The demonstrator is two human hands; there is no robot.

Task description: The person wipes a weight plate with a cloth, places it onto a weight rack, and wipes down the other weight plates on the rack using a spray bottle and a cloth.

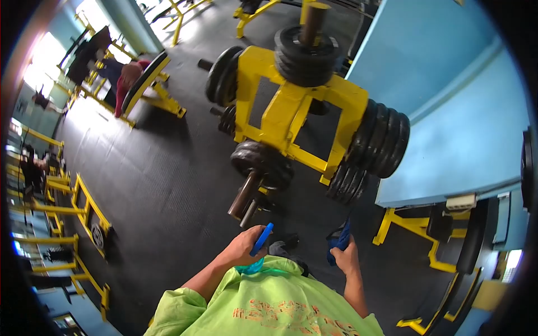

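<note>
My left hand point(246, 246) is closed around what looks like a spray bottle point(261, 241), with a blue top and a translucent teal body partly hidden by my fingers and shirt. In my right hand point(347, 259) is a bunched dark blue cloth point(338, 244), gripped between thumb and fingers. Just ahead of both hands stands a yellow weight plate rack point(286, 115). Black weight plates point(263, 162) sit on its near peg point(245, 196), which points toward my left hand without touching it. More plates point(381, 140) hang on the right side.
A blue wall point(437, 112) rises at the right, with a yellow-framed bench point(426, 229) beside it. At upper left, a person in red point(126, 84) is on an inclined bench point(144, 84). Yellow gym machines point(84, 207) line the left. Black rubber flooring point(168, 168) lies between.
</note>
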